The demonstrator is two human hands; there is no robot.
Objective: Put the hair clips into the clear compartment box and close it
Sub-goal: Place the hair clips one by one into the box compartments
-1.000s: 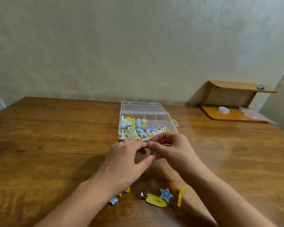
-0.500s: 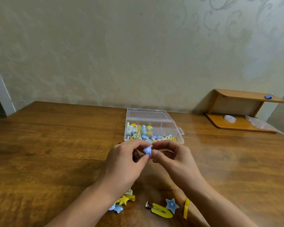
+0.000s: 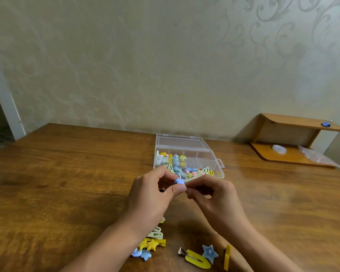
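Observation:
The clear compartment box [image 3: 214,157] stands open on the wooden table, its lid laid back toward the wall and its left and front compartments filled with several coloured hair clips. Just in front of it, my left hand [image 3: 151,195] and my right hand [image 3: 214,197] meet and together pinch a small light-blue hair clip [image 3: 179,181] above the table. Loose clips lie near me: a pile of yellow and blue star clips [image 3: 149,246], a yellow snap clip [image 3: 196,259], a blue star clip [image 3: 210,252] and a yellow bar clip [image 3: 227,257].
A low wooden shelf [image 3: 294,158] stands at the table's back right, with a roll of tape [image 3: 279,149] and a plastic bag on its base and a blue binder clip [image 3: 326,124] on top. A patterned wall rises behind the table.
Both hands drew back slightly from the box's front edge, and the light-blue clip came into view between the fingertips. The view tilted up a little.

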